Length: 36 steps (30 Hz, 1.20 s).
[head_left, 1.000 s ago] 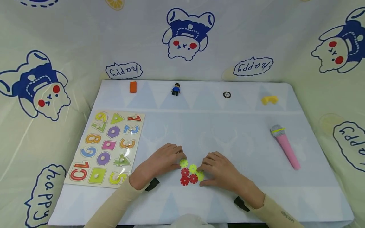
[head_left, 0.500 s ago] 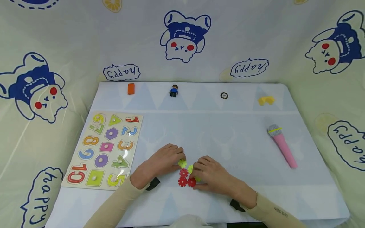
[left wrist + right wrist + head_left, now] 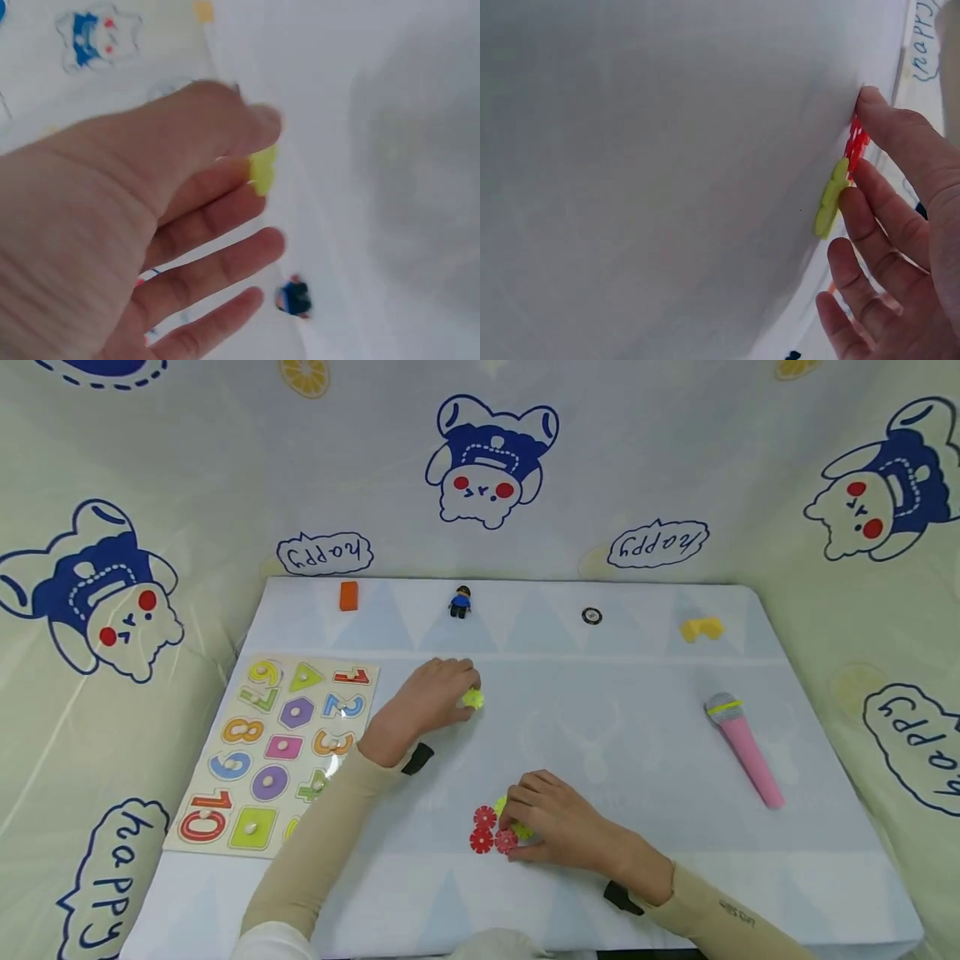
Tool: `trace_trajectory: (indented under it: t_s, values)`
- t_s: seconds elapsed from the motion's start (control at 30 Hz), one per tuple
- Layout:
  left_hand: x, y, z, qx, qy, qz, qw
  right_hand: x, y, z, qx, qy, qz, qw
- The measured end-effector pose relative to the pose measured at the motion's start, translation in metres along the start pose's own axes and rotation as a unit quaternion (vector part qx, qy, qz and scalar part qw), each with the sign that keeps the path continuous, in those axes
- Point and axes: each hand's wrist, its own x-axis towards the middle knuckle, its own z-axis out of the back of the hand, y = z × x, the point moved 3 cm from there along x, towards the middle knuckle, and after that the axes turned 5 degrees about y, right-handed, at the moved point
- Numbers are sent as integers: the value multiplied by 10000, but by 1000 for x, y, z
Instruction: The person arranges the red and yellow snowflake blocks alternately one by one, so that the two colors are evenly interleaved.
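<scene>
My left hand (image 3: 431, 696) pinches a yellow-green snowflake disc (image 3: 473, 698) between thumb and fingers, right of the number board (image 3: 176, 839). In the left wrist view that disc (image 3: 262, 172) shows edge-on, under the thumb tip. Near the front of the table, my right hand (image 3: 562, 820) has thumb and index fingertip on either side of a red snowflake disc (image 3: 507, 842), pinching it. Two more red discs (image 3: 482, 840) lie just left of it. Yellow-green discs (image 3: 830, 201) lie at its fingertips in the right wrist view, partly covered by the fingers in the head view.
A pink toy microphone (image 3: 752, 756) lies at the right. Along the far edge are an orange block (image 3: 348, 596), a small toy figure (image 3: 461, 602), a black ring-like wheel (image 3: 592, 616) and a yellow piece (image 3: 702, 628). My left forearm crosses the board's lower right corner.
My left hand has carried one yellow-green disc away from the group, toward the far side. My right hand moved left onto the discs, then stayed there.
</scene>
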Motion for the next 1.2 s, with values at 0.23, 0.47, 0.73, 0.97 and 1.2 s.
trace_trajectory:
  t_s: [0.23,0.47,0.73,0.97,1.2]
  values:
    - [45,46,8,-511,260,902,9943,3,0,1,-133,-19,75,9999]
    - [56,66,-4,-779,601,1220,9876,9,-1,5,-205,23,103,9997]
    - [57,66,-9,-877,382,1216,9880,40,-57,30,461,246,-1376,9891]
    - [55,64,-10,-1068,388,1279,9853,86,-126,42,1012,125,-2350,9666]
    - [56,64,-9,-1171,337,1345,9834,132,-152,45,1168,264,-2801,9525]
